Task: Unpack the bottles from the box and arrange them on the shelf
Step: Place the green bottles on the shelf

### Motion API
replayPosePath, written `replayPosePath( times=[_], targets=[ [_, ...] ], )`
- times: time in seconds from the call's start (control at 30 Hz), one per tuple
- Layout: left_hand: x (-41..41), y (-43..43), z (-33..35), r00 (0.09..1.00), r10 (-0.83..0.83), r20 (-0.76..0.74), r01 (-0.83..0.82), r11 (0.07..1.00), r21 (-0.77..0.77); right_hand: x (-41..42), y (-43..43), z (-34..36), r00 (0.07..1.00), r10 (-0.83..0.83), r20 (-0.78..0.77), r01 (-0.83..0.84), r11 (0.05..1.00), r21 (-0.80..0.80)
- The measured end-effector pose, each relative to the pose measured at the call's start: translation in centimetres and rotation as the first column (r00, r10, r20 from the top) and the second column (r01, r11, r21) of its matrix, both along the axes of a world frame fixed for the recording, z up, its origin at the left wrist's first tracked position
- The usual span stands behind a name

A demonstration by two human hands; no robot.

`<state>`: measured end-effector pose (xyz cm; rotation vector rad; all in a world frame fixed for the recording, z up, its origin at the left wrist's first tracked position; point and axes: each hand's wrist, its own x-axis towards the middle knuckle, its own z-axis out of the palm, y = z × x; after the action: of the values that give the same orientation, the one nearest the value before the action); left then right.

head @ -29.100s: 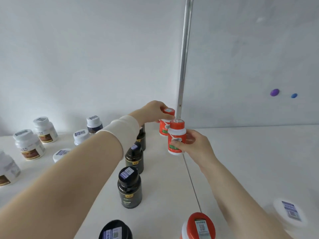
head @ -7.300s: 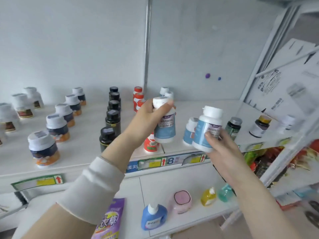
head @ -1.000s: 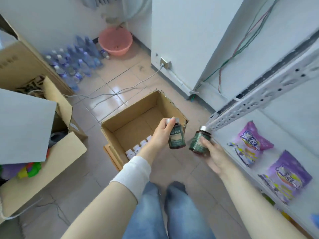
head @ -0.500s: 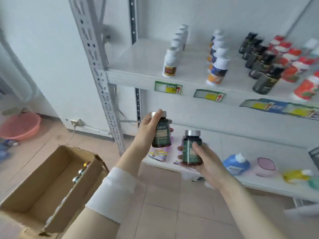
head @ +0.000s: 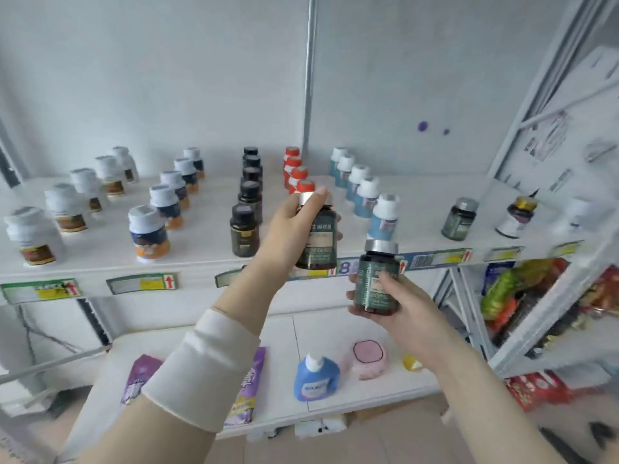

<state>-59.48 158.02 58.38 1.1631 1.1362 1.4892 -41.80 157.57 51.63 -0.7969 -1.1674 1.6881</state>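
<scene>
Since half a second ago you have turned away from the box, which has gone out of view, and both hands have come up in front of the shelf. Nearest to you, your right hand (head: pixel 402 306) is curled around the right green bottle (head: pixel 376 279); it is upright, silver cap on top, before the front edge of the upper shelf (head: pixel 201 242). Your left hand (head: pixel 294 226), a little farther and higher, grips the left green bottle (head: pixel 318 239), also upright. Below them the lower shelf (head: pixel 318 333) carries a blue bottle (head: pixel 316 376) and a pink container (head: pixel 368 358). Behind, on the upper shelf, rows run back to the wall: white-capped jars (head: pixel 147 234); black bottles (head: pixel 244 234); red-capped bottles (head: pixel 294 169); light blue bottles (head: pixel 383 217); a lone green bottle (head: pixel 459 218) stands at the right.
</scene>
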Motion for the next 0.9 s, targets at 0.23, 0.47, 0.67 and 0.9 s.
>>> replayPosePath(
  times=[0.23, 0.47, 0.67, 0.9],
  targets=[
    [7.1, 10.6, 3.6, 0.987, -0.16, -0.028, 0.162, 0.986, 0.05, 7.8, 9.6, 4.9, 0.995, -0.098, 0.014, 0.095, 0.985, 0.144],
    [14.6, 21.3, 5.4, 0.971, -0.202, -0.125, 0.206, 0.978, 0.023, 16.5, 19.2, 7.5, 0.969, -0.224, 0.104, 0.194, 0.951, 0.241],
    [20.1, 28.7, 6.2, 0.961, -0.059, -0.27, 0.069, 0.997, 0.026, 22.0, 27.4, 8.5, 0.95, -0.235, 0.208, 0.151, 0.923, 0.353],
    [21.6, 34.6, 6.6, 0.908, 0.072, -0.413, -0.07, 0.997, 0.019, 22.5, 34.1, 8.1, 0.958, -0.207, 0.197, 0.136, 0.936, 0.325]
  ],
)
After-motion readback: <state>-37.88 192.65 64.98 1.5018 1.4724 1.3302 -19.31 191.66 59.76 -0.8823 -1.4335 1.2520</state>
